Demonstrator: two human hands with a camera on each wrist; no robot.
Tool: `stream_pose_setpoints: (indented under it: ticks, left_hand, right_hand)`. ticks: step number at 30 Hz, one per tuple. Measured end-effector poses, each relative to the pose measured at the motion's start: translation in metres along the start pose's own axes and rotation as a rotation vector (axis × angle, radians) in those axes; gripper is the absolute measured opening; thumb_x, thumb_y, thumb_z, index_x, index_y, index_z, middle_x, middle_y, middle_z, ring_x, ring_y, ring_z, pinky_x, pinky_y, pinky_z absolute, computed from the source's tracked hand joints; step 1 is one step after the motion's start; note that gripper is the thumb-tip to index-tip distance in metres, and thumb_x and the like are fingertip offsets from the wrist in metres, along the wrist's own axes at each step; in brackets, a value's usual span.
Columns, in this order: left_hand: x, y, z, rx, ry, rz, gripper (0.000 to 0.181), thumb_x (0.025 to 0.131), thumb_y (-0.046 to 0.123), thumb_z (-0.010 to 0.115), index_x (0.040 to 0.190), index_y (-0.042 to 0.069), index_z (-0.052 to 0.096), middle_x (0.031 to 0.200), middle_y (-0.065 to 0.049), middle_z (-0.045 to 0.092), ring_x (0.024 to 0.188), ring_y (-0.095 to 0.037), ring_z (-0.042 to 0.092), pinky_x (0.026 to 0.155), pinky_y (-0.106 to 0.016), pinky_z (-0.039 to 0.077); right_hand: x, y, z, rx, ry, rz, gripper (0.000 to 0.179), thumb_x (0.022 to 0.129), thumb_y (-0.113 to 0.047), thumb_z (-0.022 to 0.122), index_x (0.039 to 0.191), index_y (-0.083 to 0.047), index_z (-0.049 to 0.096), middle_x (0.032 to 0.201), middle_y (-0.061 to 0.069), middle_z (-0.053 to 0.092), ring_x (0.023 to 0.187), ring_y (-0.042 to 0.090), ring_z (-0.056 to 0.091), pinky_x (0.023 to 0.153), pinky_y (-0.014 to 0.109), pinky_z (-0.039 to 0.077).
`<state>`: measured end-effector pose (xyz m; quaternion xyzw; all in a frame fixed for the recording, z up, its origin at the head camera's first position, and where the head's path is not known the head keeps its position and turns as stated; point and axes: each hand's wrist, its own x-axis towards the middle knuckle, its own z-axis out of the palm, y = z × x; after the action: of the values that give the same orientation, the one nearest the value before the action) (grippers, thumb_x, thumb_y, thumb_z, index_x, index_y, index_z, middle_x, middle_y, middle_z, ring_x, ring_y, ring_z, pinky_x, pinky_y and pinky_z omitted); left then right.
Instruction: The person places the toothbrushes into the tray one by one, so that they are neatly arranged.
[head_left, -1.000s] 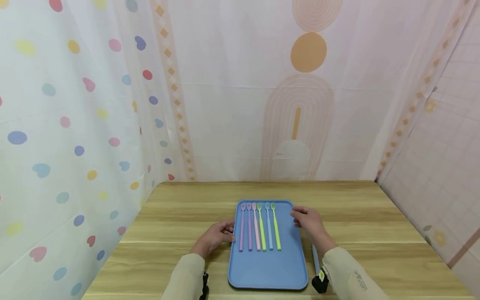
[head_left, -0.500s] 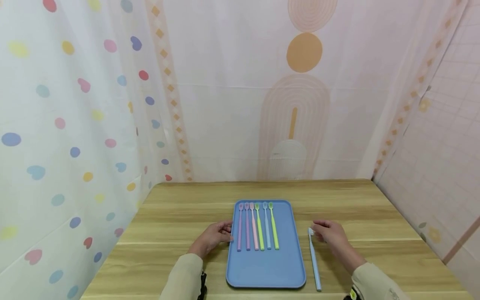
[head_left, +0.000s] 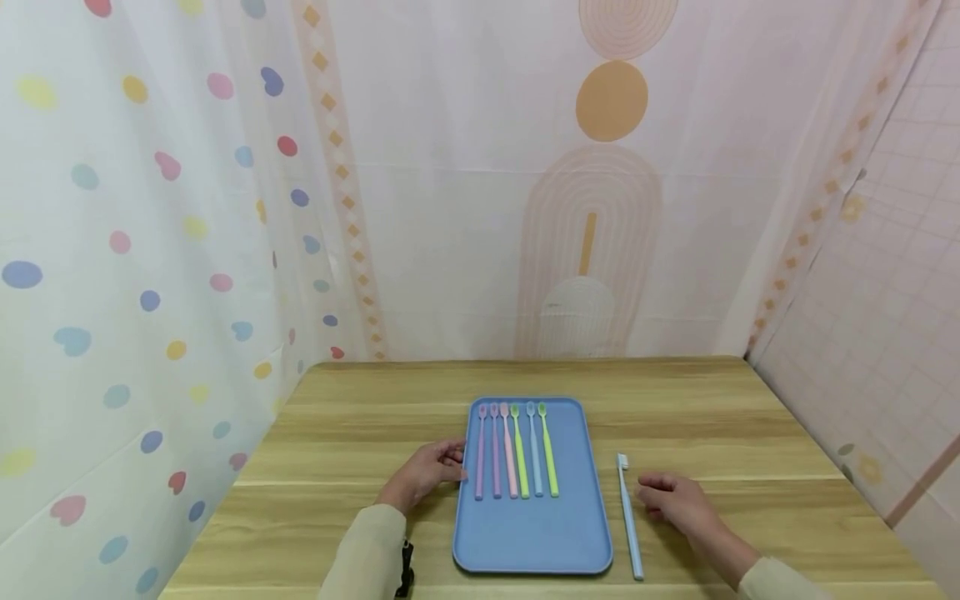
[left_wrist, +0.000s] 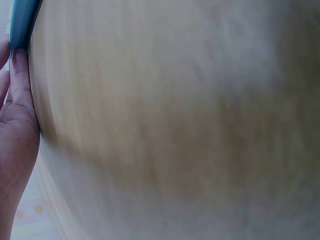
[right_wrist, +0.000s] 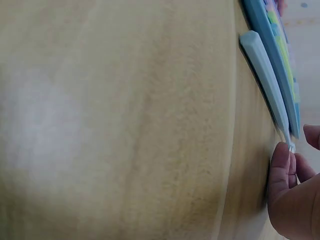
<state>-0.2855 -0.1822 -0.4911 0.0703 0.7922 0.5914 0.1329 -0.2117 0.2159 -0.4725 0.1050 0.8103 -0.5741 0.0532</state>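
Observation:
A blue tray (head_left: pixel 532 533) lies on the table, bearing a row of several toothbrushes side by side: two purple, one pink (head_left: pixel 509 458), two yellow-green (head_left: pixel 550 458) and one blue (head_left: pixel 535 458). At its left rim rests my left hand (head_left: pixel 427 471); in the left wrist view a straight finger (left_wrist: pixel 20 82) touches the tray's outer wall. Right of the tray, a light blue toothbrush (head_left: pixel 629 517) lies on the wood, bristles at the far end. My right hand (head_left: pixel 682 504), fingers loosely bent and holding nothing, is just right of that toothbrush, apart from it in the head view.
The wood-grain table (head_left: pixel 360 400) extends around the tray on every side. Patterned curtains (head_left: pixel 450 208) hang behind its far edge and along both sides.
My right hand has moved from the tray's right rim rightward and nearer to me, uncovering the light blue toothbrush beside the tray. My left hand stays at the tray's left rim.

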Motion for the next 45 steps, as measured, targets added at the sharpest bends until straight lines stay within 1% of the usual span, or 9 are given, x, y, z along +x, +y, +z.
stream_pose_setpoints:
  ticks: [7,11,16,22,27,30,36,41,45]
  left_hand:
    - [-0.001,0.001,0.001,-0.016,-0.006,-0.005,0.06,0.084,-0.008,0.071,0.139,-0.01,0.048,0.11,-0.015,0.056,0.096,-0.024,0.052,0.084,-0.033,0.048]
    - [-0.001,0.001,0.0,-0.009,0.003,-0.009,0.06,0.084,-0.008,0.071,0.139,-0.01,0.049,0.11,-0.015,0.056,0.095,-0.024,0.052,0.084,-0.033,0.047]
    - [-0.001,0.002,0.001,0.0,0.007,-0.007,0.06,0.083,-0.008,0.072,0.139,-0.01,0.049,0.109,-0.015,0.056,0.095,-0.024,0.052,0.083,-0.033,0.048]
    - [0.001,0.002,0.001,0.015,0.013,-0.01,0.06,0.084,-0.006,0.072,0.139,-0.009,0.05,0.11,-0.014,0.057,0.096,-0.024,0.052,0.083,-0.034,0.048]
    - [0.002,0.0,-0.001,0.024,0.002,-0.009,0.061,0.084,-0.005,0.072,0.14,-0.009,0.048,0.111,-0.015,0.056,0.096,-0.024,0.053,0.084,-0.034,0.049]
    - [0.004,-0.002,-0.001,0.019,-0.005,-0.008,0.062,0.084,-0.005,0.073,0.141,-0.009,0.048,0.111,-0.014,0.056,0.096,-0.023,0.053,0.084,-0.033,0.049]
    - [0.004,-0.004,-0.002,0.013,-0.007,-0.004,0.063,0.084,-0.005,0.073,0.141,-0.01,0.047,0.111,-0.015,0.056,0.096,-0.023,0.053,0.084,-0.032,0.049]
    - [0.003,-0.002,-0.001,0.02,0.008,-0.005,0.062,0.084,-0.006,0.073,0.14,-0.01,0.047,0.111,-0.015,0.057,0.096,-0.024,0.054,0.084,-0.033,0.049]
    - [0.003,-0.001,0.0,0.023,0.015,-0.005,0.062,0.083,-0.006,0.073,0.14,-0.01,0.047,0.112,-0.016,0.057,0.096,-0.024,0.053,0.084,-0.034,0.049]
  right_hand:
    - [-0.007,0.004,0.004,-0.048,-0.009,-0.026,0.033,0.086,-0.005,0.07,0.113,0.014,0.065,0.102,0.016,0.07,0.078,0.018,0.064,0.068,0.031,0.054]
    - [-0.009,0.006,0.007,-0.079,-0.027,-0.056,0.033,0.082,-0.004,0.073,0.11,0.012,0.067,0.097,0.013,0.07,0.074,0.016,0.062,0.064,0.028,0.052]
    - [-0.01,0.008,0.009,-0.102,-0.048,-0.105,0.034,0.081,-0.004,0.075,0.11,0.012,0.067,0.092,0.01,0.069,0.069,0.016,0.06,0.061,0.027,0.05]
    - [-0.009,0.008,0.014,-0.132,0.01,-0.106,0.032,0.078,-0.003,0.078,0.106,0.009,0.07,0.09,0.008,0.07,0.07,0.016,0.059,0.058,0.029,0.051]
    - [-0.008,0.006,0.02,-0.167,0.044,-0.129,0.031,0.073,-0.003,0.08,0.102,0.007,0.072,0.084,0.005,0.068,0.069,0.015,0.057,0.055,0.027,0.049]
    - [-0.007,0.005,0.022,-0.196,0.048,-0.139,0.03,0.073,-0.004,0.08,0.101,0.005,0.073,0.085,0.006,0.069,0.07,0.015,0.057,0.057,0.026,0.049]
    - [-0.005,0.0,0.023,-0.325,0.071,-0.161,0.026,0.072,-0.009,0.08,0.097,0.0,0.075,0.086,0.004,0.07,0.075,0.013,0.058,0.068,0.03,0.047]
    - [-0.002,-0.007,0.024,-0.381,0.08,-0.17,0.023,0.072,-0.007,0.074,0.094,-0.001,0.075,0.079,-0.001,0.066,0.071,0.014,0.055,0.066,0.032,0.045]
    - [-0.001,-0.008,0.024,-0.385,0.086,-0.169,0.02,0.072,-0.006,0.072,0.091,-0.001,0.075,0.078,-0.001,0.066,0.069,0.014,0.055,0.063,0.032,0.044]
